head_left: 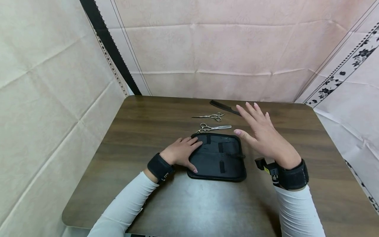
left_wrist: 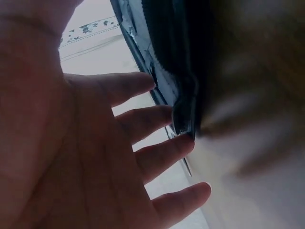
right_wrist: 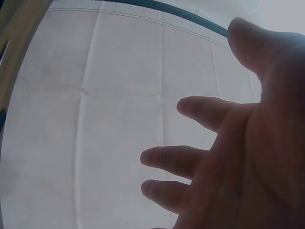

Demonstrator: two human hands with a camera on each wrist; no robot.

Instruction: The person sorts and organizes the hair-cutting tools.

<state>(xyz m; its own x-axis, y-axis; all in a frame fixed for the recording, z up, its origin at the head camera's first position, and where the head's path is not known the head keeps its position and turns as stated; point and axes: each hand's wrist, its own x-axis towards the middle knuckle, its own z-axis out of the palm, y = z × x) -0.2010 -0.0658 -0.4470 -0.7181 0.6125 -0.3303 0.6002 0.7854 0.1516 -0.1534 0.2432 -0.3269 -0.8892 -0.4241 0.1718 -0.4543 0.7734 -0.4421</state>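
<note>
A black zippered case (head_left: 211,158) with elastic loops lies on the table, its inside facing up. My left hand (head_left: 181,152) rests at the case's left edge, with spread fingers touching its upper left corner and the thumb on its lower left side. In the left wrist view, those fingertips meet the zippered rim (left_wrist: 186,86). Raised to the right of the case, my right hand (head_left: 263,133) has its fingers spread and holds nothing. Just behind the case lie thinning scissors (head_left: 217,127), and farther back a pair of scissors (head_left: 211,116). A black comb (head_left: 222,106) lies behind them, partly overlapped by the right fingertips.
The brown wooden table (head_left: 142,131) has rounded corners. Pale cloth hangs behind it (head_left: 231,49) and along both sides. A black strap with a small camera (head_left: 267,167) is on the right wrist; another strap (head_left: 160,167) circles the left wrist.
</note>
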